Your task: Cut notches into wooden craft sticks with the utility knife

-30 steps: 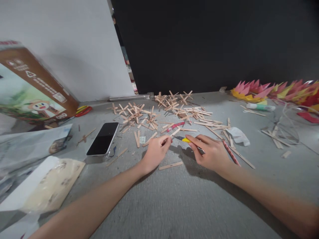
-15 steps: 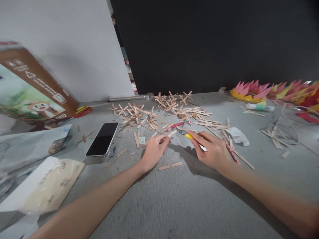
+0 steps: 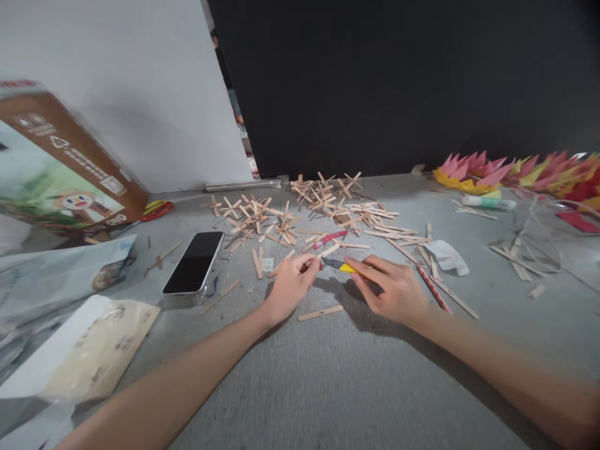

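Note:
Between its thumb and fingers, my left hand (image 3: 291, 284) pinches a wooden craft stick (image 3: 330, 250), whose free end points up and to the right. My right hand (image 3: 394, 289) grips a yellow utility knife (image 3: 347, 267). The knife's grey blade is out and points left, its tip close to the stick by my left fingertips; whether it touches, I cannot tell. On the table below my hands lies a single craft stick (image 3: 320, 313) with a dark mark or slot in its middle. A red patterned strip (image 3: 329, 239) lies just beyond the held stick.
Piles of crossed sticks (image 3: 255, 215) and loose sticks (image 3: 398, 232) spread behind my hands. A phone (image 3: 194, 262) lies left, near a plastic packet (image 3: 100, 350) and a printed box (image 3: 70, 162). Rightward are a crumpled tissue (image 3: 447, 256), a red patterned pen-like rod (image 3: 434, 289) and pink-yellow paper crowns (image 3: 473, 172).
My right hand has moved slightly left and down, bringing the knife blade nearer my left fingertips. The red rod beside that hand is now more exposed. My left hand stays in place.

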A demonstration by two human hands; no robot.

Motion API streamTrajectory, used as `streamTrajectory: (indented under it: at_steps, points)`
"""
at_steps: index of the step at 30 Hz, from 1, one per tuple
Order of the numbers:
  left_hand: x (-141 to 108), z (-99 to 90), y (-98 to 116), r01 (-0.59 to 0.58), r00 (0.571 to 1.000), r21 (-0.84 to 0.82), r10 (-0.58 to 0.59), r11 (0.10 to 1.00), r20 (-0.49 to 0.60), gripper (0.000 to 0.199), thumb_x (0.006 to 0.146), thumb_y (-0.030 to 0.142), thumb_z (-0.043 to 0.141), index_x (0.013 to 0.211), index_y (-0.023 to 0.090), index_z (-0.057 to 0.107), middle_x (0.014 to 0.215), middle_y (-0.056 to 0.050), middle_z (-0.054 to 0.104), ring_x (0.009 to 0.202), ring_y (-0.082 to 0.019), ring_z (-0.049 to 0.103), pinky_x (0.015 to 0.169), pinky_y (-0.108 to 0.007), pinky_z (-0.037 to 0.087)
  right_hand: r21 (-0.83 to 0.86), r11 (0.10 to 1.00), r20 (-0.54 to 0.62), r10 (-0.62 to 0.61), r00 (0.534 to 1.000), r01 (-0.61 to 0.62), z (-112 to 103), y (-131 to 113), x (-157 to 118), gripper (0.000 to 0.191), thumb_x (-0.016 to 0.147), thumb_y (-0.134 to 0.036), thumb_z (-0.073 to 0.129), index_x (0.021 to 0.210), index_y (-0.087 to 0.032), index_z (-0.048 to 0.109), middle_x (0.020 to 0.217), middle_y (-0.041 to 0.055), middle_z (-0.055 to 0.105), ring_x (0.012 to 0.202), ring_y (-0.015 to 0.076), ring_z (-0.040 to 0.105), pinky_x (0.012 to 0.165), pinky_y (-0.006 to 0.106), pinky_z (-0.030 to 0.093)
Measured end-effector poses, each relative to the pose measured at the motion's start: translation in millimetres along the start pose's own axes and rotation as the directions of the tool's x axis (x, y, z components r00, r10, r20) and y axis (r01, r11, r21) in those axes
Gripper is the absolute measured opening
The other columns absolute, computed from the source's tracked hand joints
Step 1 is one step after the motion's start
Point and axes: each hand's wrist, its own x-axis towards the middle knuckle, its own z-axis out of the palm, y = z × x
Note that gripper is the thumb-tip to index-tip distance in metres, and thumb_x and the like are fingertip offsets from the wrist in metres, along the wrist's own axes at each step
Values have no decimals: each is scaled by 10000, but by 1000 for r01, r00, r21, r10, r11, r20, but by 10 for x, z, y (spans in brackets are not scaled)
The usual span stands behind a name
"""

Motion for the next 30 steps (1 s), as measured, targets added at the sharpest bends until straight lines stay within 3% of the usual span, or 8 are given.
streamTrajectory:
  at_steps: [8, 16, 23, 30]
  points:
    - [10, 8, -100, -62, 998, 112, 62, 992, 8, 372, 1026, 448, 482, 787, 189, 603, 557, 55, 413, 534, -115, 377, 537, -266, 251, -44, 999, -8, 4, 1000, -5, -5, -12, 8, 340, 1010, -234, 572, 1316, -220, 718, 891, 47, 730, 679, 141, 667, 565, 266, 472]
    - [-15, 18, -93, -99, 995, 149, 96, 984, 30, 459, 1052, 483, 450, 689, 202, 465, 558, 47, 445, 542, -119, 412, 557, -267, 273, -95, 995, -23, -13, 1000, 11, -14, -28, 16, 338, 998, -231, 588, 1307, -204, 724, 884, 41, 727, 694, 155, 678, 558, 278, 470]
    - [-21, 26, -48, -111, 994, 160, 113, 981, -4, 477, 1063, 466, 439, 662, 208, 455, 549, 41, 480, 560, -131, 445, 598, -266, 312, -120, 993, -9, 3, 1000, -4, 6, -36, 19, 332, 1012, -237, 583, 1315, -203, 716, 900, 45, 731, 708, 156, 675, 585, 276, 467]
    - [-10, -5, -12, -40, 999, 74, 38, 996, 27, 358, 1042, 394, 445, 741, 212, 511, 539, 53, 517, 514, -127, 470, 599, -258, 364, -176, 983, 8, -50, 999, 50, 12, -62, 14, 362, 1004, -188, 575, 1349, -197, 685, 930, 64, 729, 746, 166, 677, 608, 289, 481]
